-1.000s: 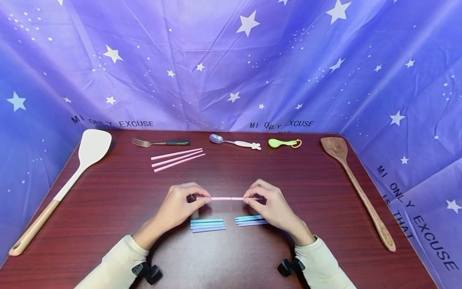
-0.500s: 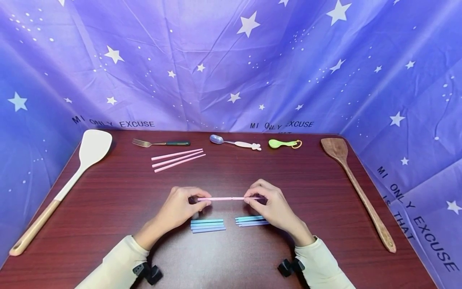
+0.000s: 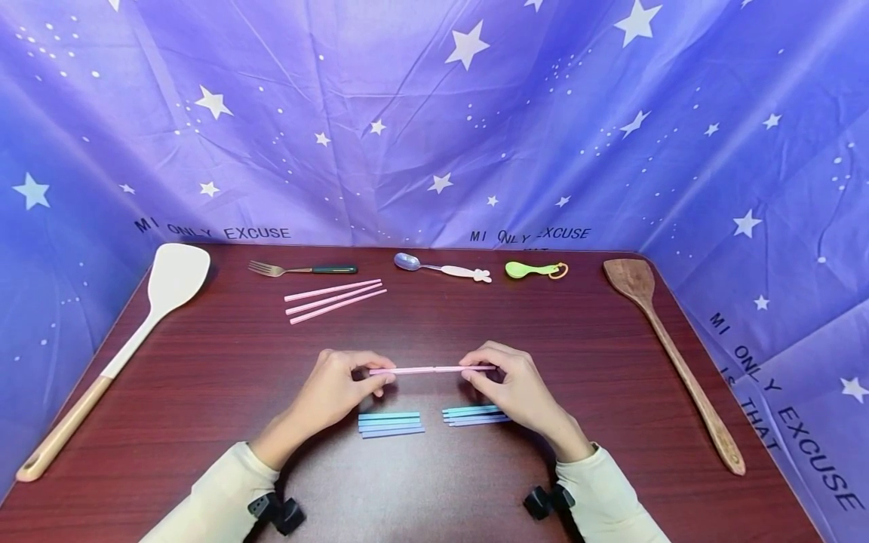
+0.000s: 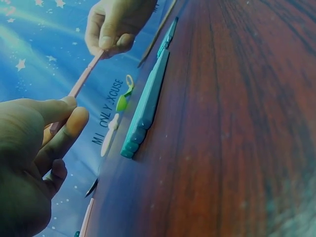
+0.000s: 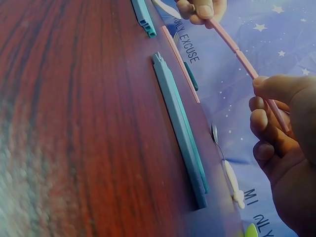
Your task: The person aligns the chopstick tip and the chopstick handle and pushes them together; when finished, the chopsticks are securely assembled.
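A pink stick (image 3: 422, 370) is held level above the table between both hands, with a small notch or joint near its middle. My left hand (image 3: 337, 385) pinches its left part between thumb and forefinger; my right hand (image 3: 511, 381) pinches the right part the same way. In the right wrist view the pink stick (image 5: 245, 63) bends slightly at the joint. Below the hands lie two groups of blue and lilac sticks, a left group (image 3: 390, 424) and a right group (image 3: 471, 414) partly behind my right hand.
Three pink sticks (image 3: 333, 300) lie at the back left, near a fork (image 3: 299, 269). A spoon (image 3: 444, 268) and a green measuring spoon (image 3: 532, 269) lie along the back edge. A white spatula (image 3: 178, 275) flanks the left side, a wooden spatula (image 3: 668, 347) the right.
The held pink stick has risen very slightly, and the fingers of my right hand have shifted a little. Both hands keep their pinch on it.
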`<state>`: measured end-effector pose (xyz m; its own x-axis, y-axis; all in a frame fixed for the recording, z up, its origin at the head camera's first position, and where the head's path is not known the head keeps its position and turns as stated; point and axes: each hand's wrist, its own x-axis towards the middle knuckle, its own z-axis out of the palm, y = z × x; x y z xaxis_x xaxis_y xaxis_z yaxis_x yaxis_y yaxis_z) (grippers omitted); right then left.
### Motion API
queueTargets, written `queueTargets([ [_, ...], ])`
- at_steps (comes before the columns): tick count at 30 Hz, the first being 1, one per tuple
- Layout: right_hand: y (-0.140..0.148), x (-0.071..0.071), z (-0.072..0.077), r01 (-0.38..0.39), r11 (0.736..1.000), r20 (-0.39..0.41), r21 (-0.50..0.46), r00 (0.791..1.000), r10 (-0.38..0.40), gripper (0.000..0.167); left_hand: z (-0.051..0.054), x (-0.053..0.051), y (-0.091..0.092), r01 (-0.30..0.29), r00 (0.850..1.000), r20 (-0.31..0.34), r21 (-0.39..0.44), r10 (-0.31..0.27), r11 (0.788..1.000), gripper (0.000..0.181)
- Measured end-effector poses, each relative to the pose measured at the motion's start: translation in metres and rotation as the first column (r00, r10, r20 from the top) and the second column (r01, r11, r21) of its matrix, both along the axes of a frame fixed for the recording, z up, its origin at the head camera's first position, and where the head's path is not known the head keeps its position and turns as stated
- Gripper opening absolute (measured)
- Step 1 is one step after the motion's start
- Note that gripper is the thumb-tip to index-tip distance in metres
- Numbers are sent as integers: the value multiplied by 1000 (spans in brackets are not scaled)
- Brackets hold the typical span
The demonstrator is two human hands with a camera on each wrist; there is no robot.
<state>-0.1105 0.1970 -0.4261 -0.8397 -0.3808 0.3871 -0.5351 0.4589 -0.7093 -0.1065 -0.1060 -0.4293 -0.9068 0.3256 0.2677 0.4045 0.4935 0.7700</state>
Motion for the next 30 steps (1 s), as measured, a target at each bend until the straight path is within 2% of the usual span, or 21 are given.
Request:
queueTargets([
  [7,0,1,-1,5,1000,-9,-8,1000,-5,14,0,1,1,-8,999,-36,-2,8,1000,7],
  [17,-5,2,-3,22,998,-3,-66,1000,-22,12,-3,-1,0,-8,992,-126,-1,8,1000,9],
  [21,-8,3,-5,25,995,22,-91,999,-23,7,-1,-1,-1,-10,990,-141,-7,9,1000,10],
  [30,-10,3,-8,35,995,8,-97,999,-34,5,-1,0,0,-20,982,-187,-10,18,1000,11],
])
